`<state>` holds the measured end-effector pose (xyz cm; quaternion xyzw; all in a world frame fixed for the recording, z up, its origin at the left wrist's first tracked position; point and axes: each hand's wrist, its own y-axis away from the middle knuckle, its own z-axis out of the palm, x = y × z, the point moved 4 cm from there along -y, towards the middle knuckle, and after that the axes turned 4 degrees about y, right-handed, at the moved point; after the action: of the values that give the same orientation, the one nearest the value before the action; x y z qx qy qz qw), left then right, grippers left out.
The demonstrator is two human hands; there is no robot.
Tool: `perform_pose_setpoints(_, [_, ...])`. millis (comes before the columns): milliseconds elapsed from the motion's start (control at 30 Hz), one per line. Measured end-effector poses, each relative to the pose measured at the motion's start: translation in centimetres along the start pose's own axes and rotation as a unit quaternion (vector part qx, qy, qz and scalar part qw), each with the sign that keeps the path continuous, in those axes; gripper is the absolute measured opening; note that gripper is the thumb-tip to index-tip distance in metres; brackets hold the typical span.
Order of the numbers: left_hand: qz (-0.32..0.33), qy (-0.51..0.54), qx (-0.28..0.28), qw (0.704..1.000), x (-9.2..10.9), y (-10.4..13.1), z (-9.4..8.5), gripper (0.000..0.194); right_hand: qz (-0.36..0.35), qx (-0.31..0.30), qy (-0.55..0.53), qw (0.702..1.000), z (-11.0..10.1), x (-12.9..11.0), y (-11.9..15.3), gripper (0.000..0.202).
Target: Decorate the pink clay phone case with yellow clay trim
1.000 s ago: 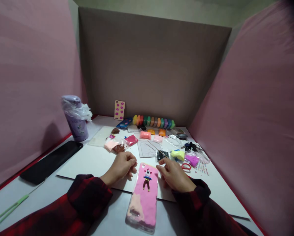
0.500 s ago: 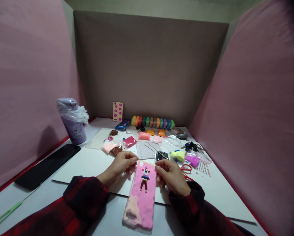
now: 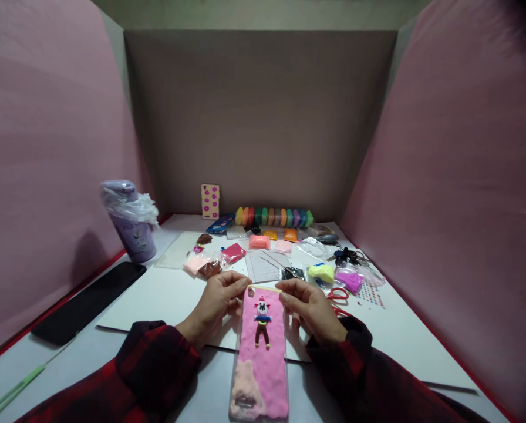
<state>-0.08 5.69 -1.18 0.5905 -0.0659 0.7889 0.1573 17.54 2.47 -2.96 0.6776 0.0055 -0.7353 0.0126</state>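
A phone case (image 3: pixel 269 376) stretches toward me, covered in pink clay with a pale peach patch at its lower left. On it is a small clay figure (image 3: pixel 262 322) with a white face, blue band and brown legs. A thin yellow clay strip (image 3: pixel 263 288) runs along the case's top edge. My left hand (image 3: pixel 219 299) is closed at the top left corner, thumb and forefinger pinched by the strip's end. At the top right corner my right hand (image 3: pixel 309 305) pinches in the same way. Whether the fingers grip the strip as well as the case I cannot tell.
Beyond the hands lie bagged clays, including yellow clay (image 3: pixel 321 272) and purple clay (image 3: pixel 350 282). Red-handled scissors (image 3: pixel 337 295) are right of my right hand. A purple bottle (image 3: pixel 133 226) and a black phone-like slab (image 3: pixel 89 302) are at left. Clay pots (image 3: pixel 274 217) line the back.
The case has straightened and sits slightly further right in view. Both hands stay at its top corners, with the right fingers shifted a little along the top edge. The camera view has turned slightly.
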Motion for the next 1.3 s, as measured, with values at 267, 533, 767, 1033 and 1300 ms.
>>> perform_pose_setpoints(267, [0.014, 0.002, 0.006, 1.0, 0.14, 0.38, 0.39, 0.027, -0.028, 0.013, -0.003, 1.0, 0.15, -0.68, 0.36, 0.038])
perform_pose_setpoints(533, [0.023, 0.012, 0.018, 1.0, 0.14, 0.38, 0.17, 0.025, -0.015, -0.003, -0.021, 1.0, 0.56, -0.6, 0.66, 0.039])
perform_pose_setpoints(767, [0.04, -0.008, 0.02, 0.999, 0.04, 0.52, -0.03, 0.023, -0.009, -0.008, -0.034, 0.999, 0.69, -0.73, 0.85, 0.04])
perform_pose_setpoints(1033, [0.087, -0.059, 0.004, 0.994, 0.45, 0.7, 0.19, 0.015, -0.019, -0.017, -0.031, 0.999, 0.79, -0.71, 0.9, 0.04])
perform_pose_setpoints(1300, [0.078, -0.041, -0.003, 0.996, 0.44, 0.75, 0.3, 0.014, -0.007, -0.031, -0.055, 0.998, 0.83, -0.22, 0.71, 0.038])
